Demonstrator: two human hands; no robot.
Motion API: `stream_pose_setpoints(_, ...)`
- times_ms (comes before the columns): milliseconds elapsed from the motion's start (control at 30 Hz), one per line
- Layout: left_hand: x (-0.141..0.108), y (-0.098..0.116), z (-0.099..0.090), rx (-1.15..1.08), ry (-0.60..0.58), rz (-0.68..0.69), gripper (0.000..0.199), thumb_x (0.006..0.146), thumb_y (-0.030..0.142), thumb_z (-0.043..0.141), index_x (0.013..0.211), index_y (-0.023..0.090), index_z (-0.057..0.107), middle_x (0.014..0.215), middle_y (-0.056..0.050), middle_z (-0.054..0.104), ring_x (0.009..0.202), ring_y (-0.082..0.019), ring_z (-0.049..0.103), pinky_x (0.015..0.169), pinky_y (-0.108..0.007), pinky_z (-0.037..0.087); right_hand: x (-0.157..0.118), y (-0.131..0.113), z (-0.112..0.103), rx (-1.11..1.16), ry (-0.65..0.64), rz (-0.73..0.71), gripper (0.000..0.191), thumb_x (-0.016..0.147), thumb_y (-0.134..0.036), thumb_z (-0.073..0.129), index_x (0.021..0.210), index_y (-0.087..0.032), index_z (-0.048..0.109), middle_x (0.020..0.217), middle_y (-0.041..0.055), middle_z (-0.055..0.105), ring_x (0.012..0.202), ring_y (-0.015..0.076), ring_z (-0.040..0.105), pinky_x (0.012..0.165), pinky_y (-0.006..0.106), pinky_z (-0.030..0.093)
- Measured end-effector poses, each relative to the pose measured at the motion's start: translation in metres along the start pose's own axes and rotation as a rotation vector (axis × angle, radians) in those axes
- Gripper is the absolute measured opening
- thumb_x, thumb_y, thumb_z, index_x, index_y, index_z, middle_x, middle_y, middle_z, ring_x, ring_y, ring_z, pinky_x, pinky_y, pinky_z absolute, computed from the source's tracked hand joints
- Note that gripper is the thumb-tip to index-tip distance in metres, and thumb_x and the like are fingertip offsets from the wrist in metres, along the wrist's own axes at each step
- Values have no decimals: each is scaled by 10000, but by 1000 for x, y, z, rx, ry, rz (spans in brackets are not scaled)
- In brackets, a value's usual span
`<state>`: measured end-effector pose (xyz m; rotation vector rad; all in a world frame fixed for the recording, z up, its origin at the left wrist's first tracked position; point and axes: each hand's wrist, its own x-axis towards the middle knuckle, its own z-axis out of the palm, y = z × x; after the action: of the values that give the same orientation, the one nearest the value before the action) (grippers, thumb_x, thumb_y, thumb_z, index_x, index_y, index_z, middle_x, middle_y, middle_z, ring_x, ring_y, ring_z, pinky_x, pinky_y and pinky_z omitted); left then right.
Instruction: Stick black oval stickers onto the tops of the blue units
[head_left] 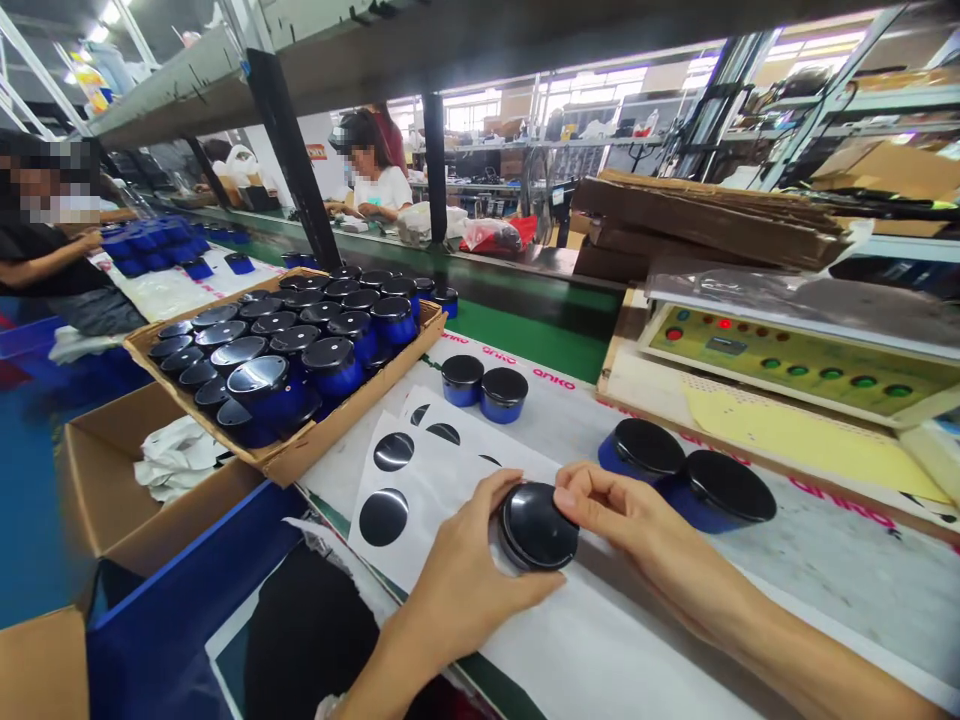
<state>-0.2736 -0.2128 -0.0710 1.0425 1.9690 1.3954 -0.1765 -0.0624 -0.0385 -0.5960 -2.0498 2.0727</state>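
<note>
My left hand (469, 570) is wrapped round the side of a round container with a glossy black top (538, 527). At the top's upper right edge, the pinched fingers of my right hand (611, 505) touch the rim; whether they hold a thin disc there cannot be made out. White sheets (427, 470) with round black stickers (384, 517) lie to the left, partly beneath my left hand. Two blue containers with black tops (726, 488) stand just beyond my right forearm, and two smaller-looking ones (504, 394) stand farther back.
A cardboard tray (300, 455) full of blue containers stands at the left, above an open carton (150, 520) and a blue bin (202, 570). At the right is a control box (795, 365) with buttons. Two people work farther back; a shelf runs overhead.
</note>
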Motion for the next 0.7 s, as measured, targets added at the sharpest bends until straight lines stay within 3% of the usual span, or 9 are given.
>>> stream_pose_setpoints(367,2,3,-1,26,-25,-23,617,637,205,752,1164,335,460,1130,64,605,1020,-169,573,898,-298,444,3,2,4,23,25,35,353,739,-442,672,607,-178,478,780,-4,476,741,144,447,673,273,362)
stream_pose_setpoints(700,2,3,-1,48,-12,36,600,650,183,740,1163,325,462,1127,64,605,1016,-156,578,876,-277,461,2,4,6,-232,70,-96,351,811,-470,584,633,-193,464,764,-8,470,750,152,464,684,285,371)
